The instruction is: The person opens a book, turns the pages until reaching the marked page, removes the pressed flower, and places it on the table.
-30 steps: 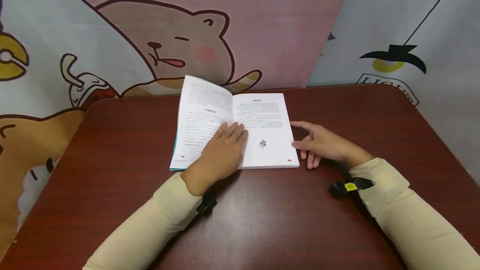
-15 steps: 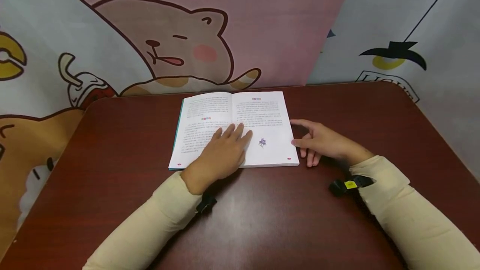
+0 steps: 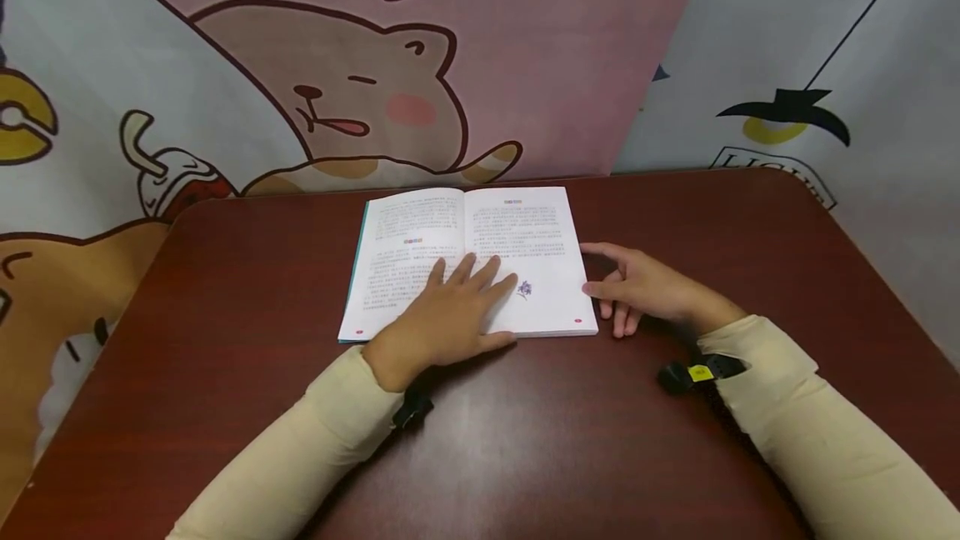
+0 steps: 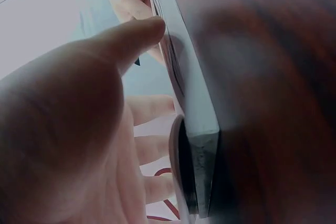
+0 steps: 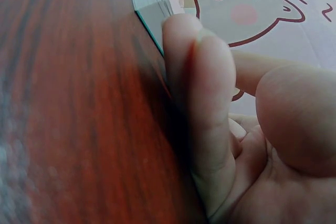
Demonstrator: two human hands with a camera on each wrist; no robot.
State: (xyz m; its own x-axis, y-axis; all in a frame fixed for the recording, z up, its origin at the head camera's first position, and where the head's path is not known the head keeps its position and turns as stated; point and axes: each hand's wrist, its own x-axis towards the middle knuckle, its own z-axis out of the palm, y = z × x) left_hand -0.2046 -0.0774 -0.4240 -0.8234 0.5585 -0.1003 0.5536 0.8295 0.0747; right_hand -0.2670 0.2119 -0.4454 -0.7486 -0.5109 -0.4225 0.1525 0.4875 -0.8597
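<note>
An open book (image 3: 397, 223) with printed pages and a teal cover edge lies flat on the table. My left hand (image 3: 446, 315) rests across its lower middle with fingers spread, the thumb at the lower edge. In the left wrist view, the fingers of the left hand (image 4: 100, 114) lie over the pages beside the thick page block (image 4: 191, 87). At the right edge of the book, my right hand (image 3: 648, 286) has its index finger extended and its thumb at the page edge; the other fingers bend loosely. The right wrist view shows these fingers (image 5: 210, 93) beside the book's corner (image 5: 152, 3).
The dark reddish-brown table (image 3: 562, 440) reaches back to a wall covering (image 3: 555, 48) with cartoon animals. A black wrist device with a yellow label (image 3: 701, 373) sits at the right cuff, and another dark device (image 3: 412, 409) at the left cuff.
The raised left page has come down flat. My left hand's fingers have spread and shifted slightly right, its thumb now showing at the lower edge. The right hand has stayed in place.
</note>
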